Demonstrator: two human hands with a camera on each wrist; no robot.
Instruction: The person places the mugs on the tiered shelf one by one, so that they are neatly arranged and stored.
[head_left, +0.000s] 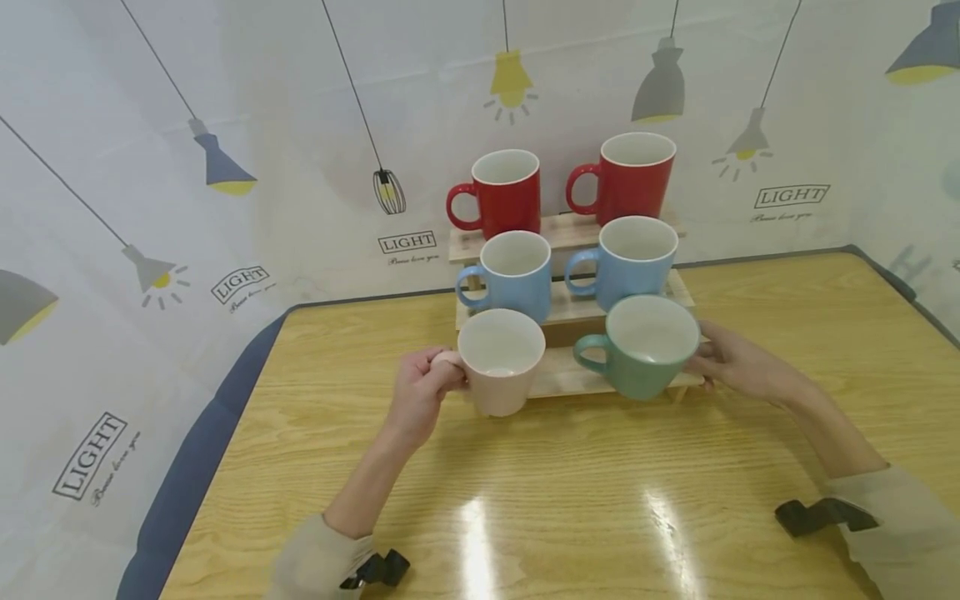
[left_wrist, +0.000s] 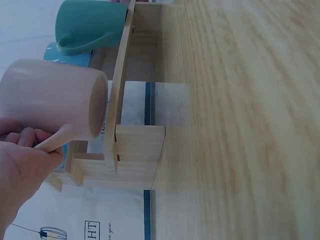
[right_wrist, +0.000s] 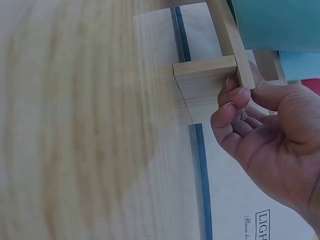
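My left hand (head_left: 422,385) grips the handle of a pale pink mug (head_left: 504,379). In the left wrist view, the mug's base (left_wrist: 99,105) is close over the front edge of the lowest shelf. At the other end of that step, my right hand (right_wrist: 270,125) pinches the end of the shelf board (right_wrist: 244,67) of a three-step wooden rack (head_left: 562,373). A green mug (head_left: 643,379) stands on the lowest step just left of this hand, its handle pointing left.
Two blue mugs (head_left: 534,287) (head_left: 636,279) stand on the middle step. Behind them on the top step are two red mugs (head_left: 517,204) (head_left: 637,187). The rack stands on a wood-grain table (head_left: 360,492), near a lamp-printed cloth backdrop (head_left: 300,167).
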